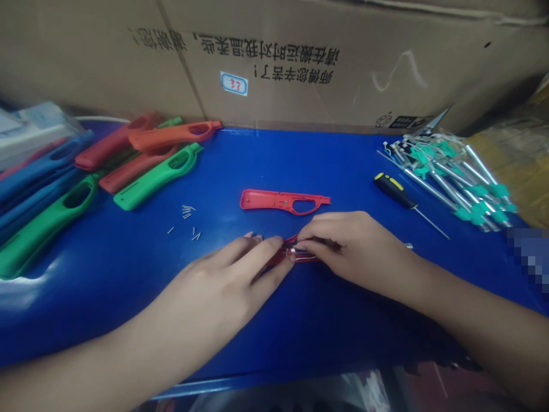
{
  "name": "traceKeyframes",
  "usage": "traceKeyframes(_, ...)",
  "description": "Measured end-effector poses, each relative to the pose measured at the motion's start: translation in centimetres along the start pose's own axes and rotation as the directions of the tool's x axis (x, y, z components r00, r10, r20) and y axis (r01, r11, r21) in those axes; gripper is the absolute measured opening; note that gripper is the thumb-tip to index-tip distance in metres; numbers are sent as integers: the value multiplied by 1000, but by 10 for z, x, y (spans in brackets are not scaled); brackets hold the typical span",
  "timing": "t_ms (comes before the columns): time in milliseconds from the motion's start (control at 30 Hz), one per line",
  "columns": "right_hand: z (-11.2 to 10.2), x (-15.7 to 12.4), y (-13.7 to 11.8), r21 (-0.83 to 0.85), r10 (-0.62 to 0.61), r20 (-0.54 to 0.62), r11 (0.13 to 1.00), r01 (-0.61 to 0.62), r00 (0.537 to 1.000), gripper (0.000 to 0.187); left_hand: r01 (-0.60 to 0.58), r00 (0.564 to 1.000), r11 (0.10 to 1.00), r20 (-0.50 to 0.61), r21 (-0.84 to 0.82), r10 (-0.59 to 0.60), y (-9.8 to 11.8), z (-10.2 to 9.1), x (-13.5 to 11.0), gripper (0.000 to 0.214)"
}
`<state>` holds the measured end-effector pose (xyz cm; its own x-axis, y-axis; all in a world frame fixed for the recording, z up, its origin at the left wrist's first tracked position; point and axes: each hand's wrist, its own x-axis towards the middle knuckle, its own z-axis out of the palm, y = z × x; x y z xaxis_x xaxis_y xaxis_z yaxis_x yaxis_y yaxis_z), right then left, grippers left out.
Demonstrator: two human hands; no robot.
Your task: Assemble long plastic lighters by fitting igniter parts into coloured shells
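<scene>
A red plastic lighter shell half (305, 258) lies on the blue table, mostly covered by both hands. My left hand (227, 280) grips its left part, fingertips pressed on the shell. Over its right part, my right hand (360, 246) is closed in a pinch at a small dark part inside the shell; what exactly the fingertips hold is hidden. Metal or white bits show between the hands. Just beyond them, a second red shell half (263, 199) rests with its hollow side up, its finger loop pointing right.
Several small screws (187, 212) are scattered at left. Green (158, 177), orange and blue shells are heaped farther left. A black-yellow screwdriver (397, 191) lies at right beside a pile of metal tubes with green parts (454, 177). A cardboard box (278, 103) stands behind.
</scene>
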<state>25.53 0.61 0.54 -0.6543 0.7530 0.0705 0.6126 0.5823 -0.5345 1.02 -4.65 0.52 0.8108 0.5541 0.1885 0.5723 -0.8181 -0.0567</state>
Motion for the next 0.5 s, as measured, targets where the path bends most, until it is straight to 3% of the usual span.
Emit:
traceKeyframes(200,-1,-1,-1,27,-21,8,999,21,1000,15,-7,999,1000,-39,-28,6,-1,0,2,49)
traceKeyframes(367,0,-3,-9,-232,38,110,973,-11,993,15,7,999,999,-47,-37,-9,-1,0,2,46)
traceKeyframes(500,1,-3,-14,-347,68,132,938,-19,989,10,38,999,991,-11,-130,-40,-4,1,0,42)
